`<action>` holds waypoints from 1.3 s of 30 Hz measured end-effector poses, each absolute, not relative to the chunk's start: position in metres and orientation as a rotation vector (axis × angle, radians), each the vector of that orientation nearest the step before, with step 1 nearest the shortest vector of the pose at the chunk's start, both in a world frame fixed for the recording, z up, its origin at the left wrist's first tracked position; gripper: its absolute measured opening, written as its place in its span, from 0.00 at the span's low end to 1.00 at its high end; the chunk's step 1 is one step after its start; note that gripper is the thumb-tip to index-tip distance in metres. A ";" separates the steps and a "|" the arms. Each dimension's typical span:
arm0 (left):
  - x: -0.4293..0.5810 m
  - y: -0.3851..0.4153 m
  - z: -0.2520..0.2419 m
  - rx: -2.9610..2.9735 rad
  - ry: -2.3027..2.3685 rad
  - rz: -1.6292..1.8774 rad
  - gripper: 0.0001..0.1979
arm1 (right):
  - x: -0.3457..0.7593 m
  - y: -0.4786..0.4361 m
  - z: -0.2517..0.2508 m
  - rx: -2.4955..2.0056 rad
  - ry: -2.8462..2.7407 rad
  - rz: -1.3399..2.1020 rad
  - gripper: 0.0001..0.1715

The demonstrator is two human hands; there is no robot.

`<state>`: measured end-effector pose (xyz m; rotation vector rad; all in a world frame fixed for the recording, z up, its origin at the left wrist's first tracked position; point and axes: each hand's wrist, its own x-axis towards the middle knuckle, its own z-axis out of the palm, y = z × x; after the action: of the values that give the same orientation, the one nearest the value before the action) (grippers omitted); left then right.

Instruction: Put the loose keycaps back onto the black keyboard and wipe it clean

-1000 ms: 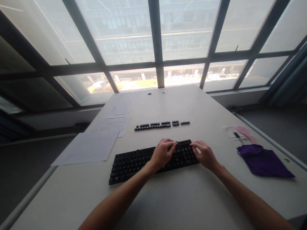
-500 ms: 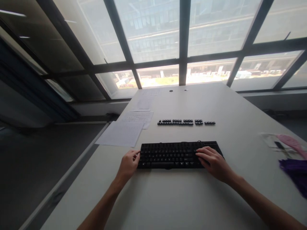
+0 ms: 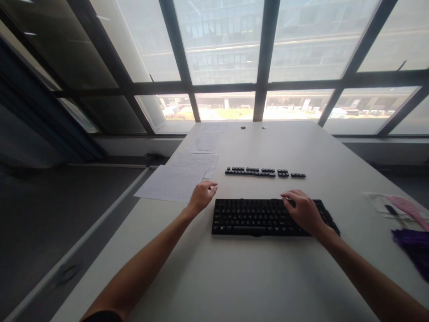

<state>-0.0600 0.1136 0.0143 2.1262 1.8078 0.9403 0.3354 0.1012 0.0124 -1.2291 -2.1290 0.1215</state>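
A black keyboard (image 3: 250,219) lies flat on the white table in front of me. My left hand (image 3: 202,196) hovers just beyond its upper left corner, apart from it, thumb and fingers spread with nothing between them. Over the keyboard's right part lies my right hand (image 3: 303,211), fingers stretched towards the back edge and covering some keys; whether the fingertips touch it I cannot tell. Behind the keyboard, loose black keycaps (image 3: 251,173) are lined up in two rows, grouped in blocks, with a short row at the right end.
Written sheets of paper (image 3: 174,181) lie along the table's left edge. To the right are a pink item (image 3: 406,206), a small dark-handled tool (image 3: 392,210) and purple cloth (image 3: 410,246). Large windows (image 3: 224,44) rise behind the table's far edge.
The keyboard has shifted to the right. My left hand has left its left edge and moved forward and right. My right hand has moved slightly right and forward. The view has shifted a little.
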 end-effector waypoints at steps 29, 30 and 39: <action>-0.066 0.212 -0.014 2.085 1.703 1.105 0.02 | 0.119 0.227 0.007 -1.190 -2.435 0.038 0.13; -0.069 0.201 -0.009 2.064 1.714 1.123 0.03 | 0.122 0.216 0.008 -1.168 -2.381 0.087 0.11; -0.077 0.068 0.004 1.824 1.483 1.124 0.06 | 0.139 0.104 0.001 -0.925 -2.049 0.790 0.07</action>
<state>-0.0775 0.0683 0.0042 1.8241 1.4831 1.1236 0.1388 0.1044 0.0014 -0.9250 -2.0489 0.7902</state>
